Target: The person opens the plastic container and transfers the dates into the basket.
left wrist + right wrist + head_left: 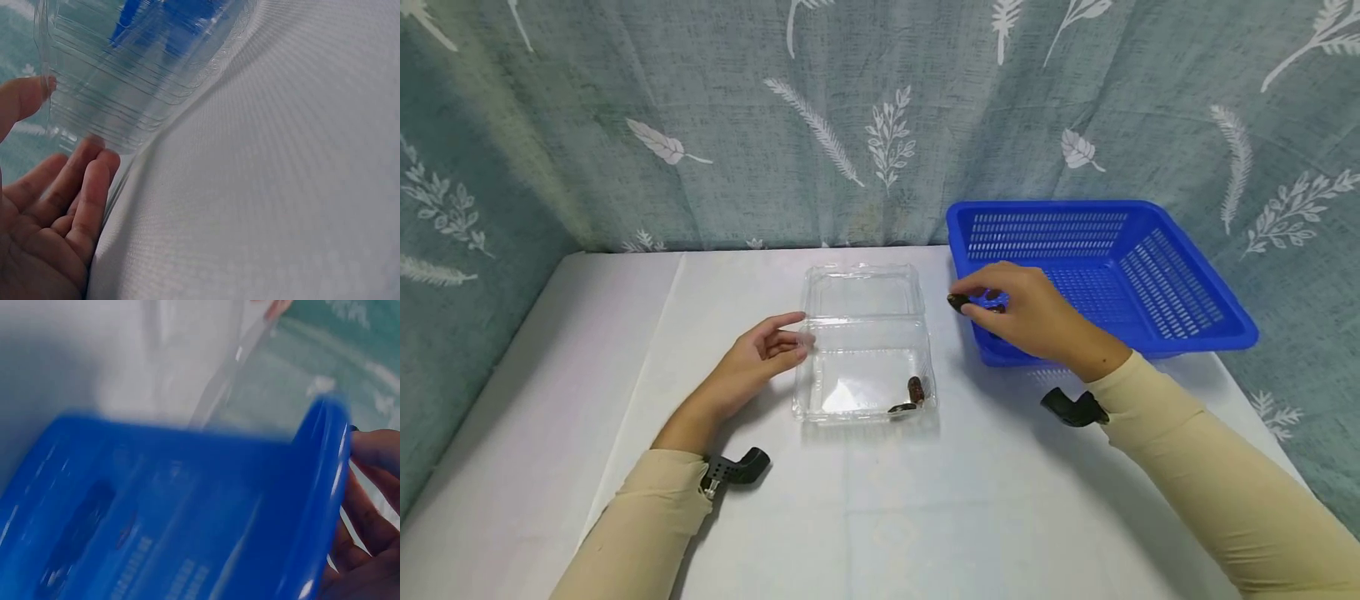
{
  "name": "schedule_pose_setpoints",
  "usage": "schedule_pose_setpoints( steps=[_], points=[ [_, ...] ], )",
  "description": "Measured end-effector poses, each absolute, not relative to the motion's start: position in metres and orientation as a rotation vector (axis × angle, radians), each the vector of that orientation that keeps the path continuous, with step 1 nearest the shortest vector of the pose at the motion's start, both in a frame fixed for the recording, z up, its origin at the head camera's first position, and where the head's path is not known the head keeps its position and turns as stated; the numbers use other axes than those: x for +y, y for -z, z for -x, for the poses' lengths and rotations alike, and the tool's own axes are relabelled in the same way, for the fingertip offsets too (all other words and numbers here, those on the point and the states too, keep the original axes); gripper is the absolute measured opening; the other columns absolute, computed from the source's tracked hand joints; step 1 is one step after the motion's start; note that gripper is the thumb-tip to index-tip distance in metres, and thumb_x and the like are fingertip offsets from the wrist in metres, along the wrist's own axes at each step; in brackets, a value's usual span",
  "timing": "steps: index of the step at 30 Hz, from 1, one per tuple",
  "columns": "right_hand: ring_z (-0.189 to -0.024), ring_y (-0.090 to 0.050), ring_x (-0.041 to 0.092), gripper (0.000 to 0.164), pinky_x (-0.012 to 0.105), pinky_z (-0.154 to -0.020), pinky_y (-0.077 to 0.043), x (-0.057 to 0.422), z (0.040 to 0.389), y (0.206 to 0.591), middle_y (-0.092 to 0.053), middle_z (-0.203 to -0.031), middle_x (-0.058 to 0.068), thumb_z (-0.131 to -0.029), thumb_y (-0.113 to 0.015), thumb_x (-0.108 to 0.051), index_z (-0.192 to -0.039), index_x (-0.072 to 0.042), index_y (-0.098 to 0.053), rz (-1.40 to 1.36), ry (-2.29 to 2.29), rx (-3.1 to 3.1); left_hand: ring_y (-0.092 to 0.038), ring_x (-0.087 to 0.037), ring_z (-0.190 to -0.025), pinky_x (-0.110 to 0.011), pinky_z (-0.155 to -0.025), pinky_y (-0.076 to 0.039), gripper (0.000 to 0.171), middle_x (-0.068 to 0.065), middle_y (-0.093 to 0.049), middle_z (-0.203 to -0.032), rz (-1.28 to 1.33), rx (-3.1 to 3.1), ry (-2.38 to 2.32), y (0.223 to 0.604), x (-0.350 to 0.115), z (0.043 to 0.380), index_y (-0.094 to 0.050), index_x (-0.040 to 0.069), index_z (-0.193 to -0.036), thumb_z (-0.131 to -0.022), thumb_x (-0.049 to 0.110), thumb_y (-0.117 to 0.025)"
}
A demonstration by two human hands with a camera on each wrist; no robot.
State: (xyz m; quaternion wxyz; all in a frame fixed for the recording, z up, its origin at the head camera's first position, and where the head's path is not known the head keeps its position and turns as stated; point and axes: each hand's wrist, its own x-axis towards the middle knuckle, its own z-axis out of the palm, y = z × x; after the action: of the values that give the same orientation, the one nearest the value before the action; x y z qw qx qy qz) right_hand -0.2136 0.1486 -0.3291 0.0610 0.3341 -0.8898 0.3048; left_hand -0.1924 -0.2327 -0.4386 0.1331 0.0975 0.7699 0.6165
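Observation:
A clear plastic clamshell box (865,379) lies with its lid (863,293) folded back on the white table. Inside its right front corner are a reddish-brown piece (915,390) and a flat dark piece (901,408). My left hand (756,358) rests its fingertips on the box's left side; in the left wrist view the fingers (92,187) extend against the ribbed wall. At the left rim of the blue basket (1206,343), my right hand (1033,312) pinches a small, glossy dark piece (958,302) between thumb and fingers. Its kind is unclear.
The blue slotted basket stands at the back right, with dark items in one end (81,519) in the blurred right wrist view. A leaf-patterned curtain (722,125) hangs behind the white-covered table (880,517). Both forearms carry a black wrist mount (741,467).

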Motion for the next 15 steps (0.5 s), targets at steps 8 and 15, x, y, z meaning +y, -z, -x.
schedule_pose_setpoints(
  steps=[8, 15],
  points=[
    [-0.099, -0.068, 0.026, 0.021, 0.045, -0.084, -0.055, 0.199, 0.240, 0.335, -0.075, -0.106, 0.012, -0.093, -0.069, -0.006, -0.114, -0.006, -0.073, -0.664, -0.919, -2.931, -0.059, -0.003, -0.112, -0.012, -0.094, -0.047, 0.063, -0.018, -0.057, -0.136, -0.292, 2.237, -1.790, 0.439, -0.232, 0.193, -0.037, 0.010, -0.153, -0.098, 0.019, -0.066],
    [-0.101, -0.066, 0.033, 0.024, 0.049, -0.084, -0.052, 0.215, 0.256, 0.343, -0.073, -0.107, 0.018, -0.094, -0.067, -0.009, -0.117, -0.002, -0.071, -0.587, -0.769, -3.111, -0.059, -0.003, -0.111, -0.012, -0.094, -0.047, 0.063, -0.013, -0.059, -0.133, -0.275, 2.234, -1.791, 0.439, -0.231, 0.194, -0.038, 0.010, -0.153, -0.097, 0.017, -0.066]
  ],
)
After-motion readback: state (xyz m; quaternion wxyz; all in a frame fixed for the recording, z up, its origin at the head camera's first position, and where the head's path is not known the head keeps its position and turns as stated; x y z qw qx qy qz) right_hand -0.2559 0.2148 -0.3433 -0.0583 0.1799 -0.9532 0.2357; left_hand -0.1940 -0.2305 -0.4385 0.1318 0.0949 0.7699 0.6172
